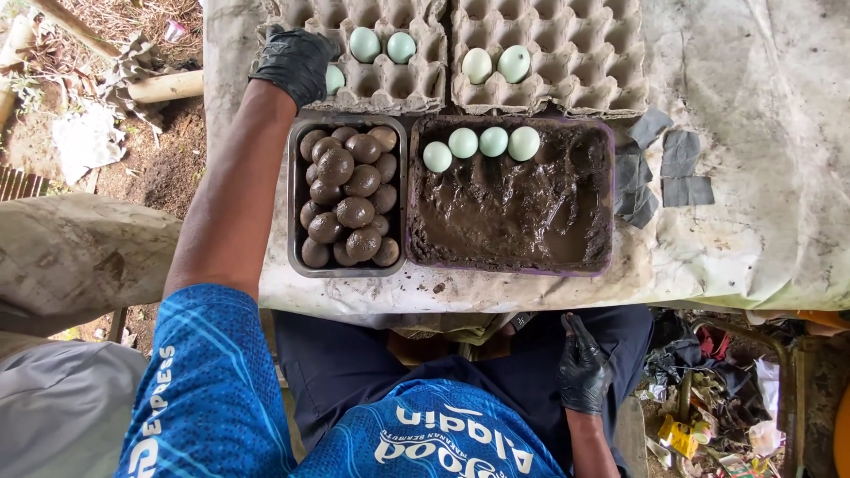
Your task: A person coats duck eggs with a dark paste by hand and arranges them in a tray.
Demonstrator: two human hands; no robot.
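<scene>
Reaching left hand point(297, 62) curled over pale egg point(335, 79) in carton point(390, 84), grip unclear, right hand point(582, 372) empty, loosely open.

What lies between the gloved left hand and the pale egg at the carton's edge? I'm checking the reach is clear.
Nothing visible does. The left hand is already at the pale egg in the left egg carton, partly covering it. The right hand rests in the lap.

The person wears a bright blue short-sleeved jersey point(416, 434) with a fine dotted weave, paler blue streaks and white lettering across the chest and down the sleeve at 7 o'clock. Dark navy trousers point(354, 363) cover the lap. Both hands are gloved in thin, glossy black: the left hand point(297, 62) at 11 o'clock, the right hand point(583, 367) at 5 o'clock.
</scene>
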